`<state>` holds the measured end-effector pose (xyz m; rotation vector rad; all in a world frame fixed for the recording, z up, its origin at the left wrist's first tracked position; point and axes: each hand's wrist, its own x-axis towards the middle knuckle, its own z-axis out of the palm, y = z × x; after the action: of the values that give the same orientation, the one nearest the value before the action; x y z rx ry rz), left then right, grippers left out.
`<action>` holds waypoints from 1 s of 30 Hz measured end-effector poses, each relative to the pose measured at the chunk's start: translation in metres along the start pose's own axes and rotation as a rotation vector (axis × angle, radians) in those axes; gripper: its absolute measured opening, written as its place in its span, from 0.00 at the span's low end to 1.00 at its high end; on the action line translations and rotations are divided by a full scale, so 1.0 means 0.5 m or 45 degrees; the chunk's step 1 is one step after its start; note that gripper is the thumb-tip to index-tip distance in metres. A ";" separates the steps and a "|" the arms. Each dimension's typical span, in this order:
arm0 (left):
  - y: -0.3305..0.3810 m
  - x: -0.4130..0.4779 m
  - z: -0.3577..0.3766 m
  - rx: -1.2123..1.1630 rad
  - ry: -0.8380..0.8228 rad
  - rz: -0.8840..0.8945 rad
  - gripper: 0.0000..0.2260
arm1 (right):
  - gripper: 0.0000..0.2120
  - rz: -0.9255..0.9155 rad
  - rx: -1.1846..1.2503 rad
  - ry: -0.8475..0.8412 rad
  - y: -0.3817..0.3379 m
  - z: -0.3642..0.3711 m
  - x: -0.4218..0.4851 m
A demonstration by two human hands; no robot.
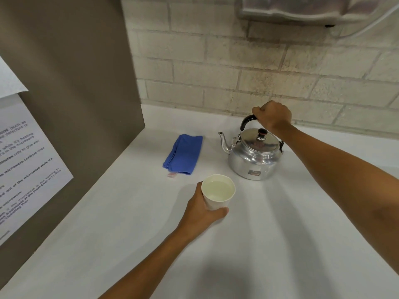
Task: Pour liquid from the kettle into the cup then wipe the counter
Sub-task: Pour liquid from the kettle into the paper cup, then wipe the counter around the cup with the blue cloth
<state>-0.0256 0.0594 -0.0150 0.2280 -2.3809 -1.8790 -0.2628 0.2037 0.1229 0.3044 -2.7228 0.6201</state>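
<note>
Lying white and smooth, the table point(269, 244), running back to a pale brick wall point(237, 72) and left to a brown panel point(75, 83). Sitting upright toward the back, a shiny metal kettle point(254, 157), spout pointing left. Lying flat to its left and apart from it, a folded blue cloth point(183, 154). Standing nearer, in front of both, a white paper cup point(218, 194) holding clear liquid.
</note>
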 end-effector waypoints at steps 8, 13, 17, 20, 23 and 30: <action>0.001 0.001 0.001 0.007 -0.003 0.008 0.30 | 0.20 0.030 -0.009 -0.041 -0.013 0.006 0.000; 0.001 0.001 0.001 0.015 0.012 0.001 0.32 | 0.22 0.034 -0.032 -0.037 -0.021 0.008 -0.004; 0.003 0.001 0.003 0.009 0.009 -0.008 0.32 | 0.22 0.029 -0.091 -0.019 -0.028 0.003 -0.019; 0.005 -0.003 -0.012 0.037 -0.090 -0.012 0.35 | 0.17 -0.015 -0.081 0.069 -0.036 -0.004 -0.048; 0.002 -0.007 -0.069 0.093 -0.288 -0.053 0.42 | 0.18 -0.018 0.109 0.298 -0.032 -0.011 -0.124; 0.043 0.104 -0.213 0.215 -0.174 -0.133 0.28 | 0.22 0.109 0.150 0.209 -0.008 0.063 -0.387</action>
<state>-0.0599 -0.0470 0.0299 0.2490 -2.6719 -1.7904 -0.0919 0.2116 0.0272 0.1577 -2.5578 0.7942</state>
